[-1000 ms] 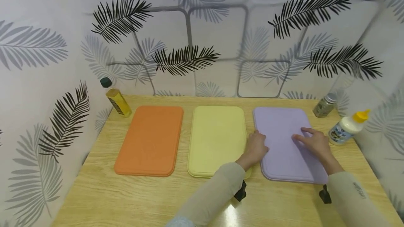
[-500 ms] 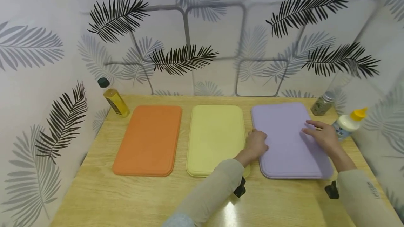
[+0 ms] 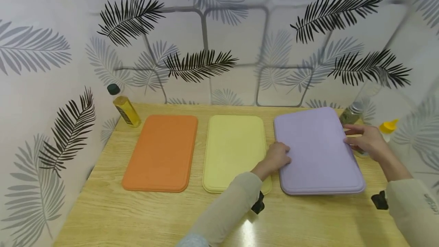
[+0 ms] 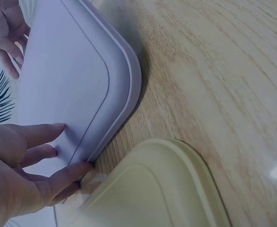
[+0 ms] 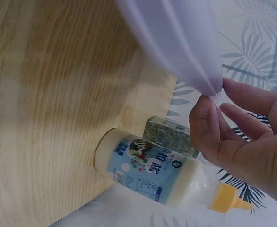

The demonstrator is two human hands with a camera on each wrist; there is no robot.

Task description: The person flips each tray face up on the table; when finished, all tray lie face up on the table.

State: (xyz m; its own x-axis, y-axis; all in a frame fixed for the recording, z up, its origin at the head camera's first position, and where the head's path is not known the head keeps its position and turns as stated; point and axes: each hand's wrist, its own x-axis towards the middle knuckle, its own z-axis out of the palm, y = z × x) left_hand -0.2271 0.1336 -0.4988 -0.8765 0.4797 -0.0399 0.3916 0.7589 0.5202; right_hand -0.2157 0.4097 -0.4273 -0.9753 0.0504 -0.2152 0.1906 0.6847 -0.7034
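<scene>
A purple rounded rectangular board (image 3: 315, 155) lies at the right of the table, tilted, its right side raised. My right hand (image 3: 367, 142) pinches the raised right edge between thumb and fingers, as the right wrist view (image 5: 252, 123) shows up close. At the opposite long edge, my left hand (image 3: 276, 157) grips the board, with fingertips on its top face and others against its side (image 4: 30, 165). Left of it lies a yellow board (image 3: 234, 151), partly under my left wrist. An orange board (image 3: 161, 151) lies flat farther left.
A squeeze bottle (image 5: 148, 165) with a yellow nozzle and a jar of green flakes (image 5: 169, 135) stand just beyond the right edge of the purple board. At the back left corner stands a bottle of yellow oil (image 3: 127, 109). Patterned walls (image 3: 236, 48) border the table.
The right hand has moved right, from over the purple board to its right edge, and that side has risen. The left hand has stayed nearly in place at the left edge.
</scene>
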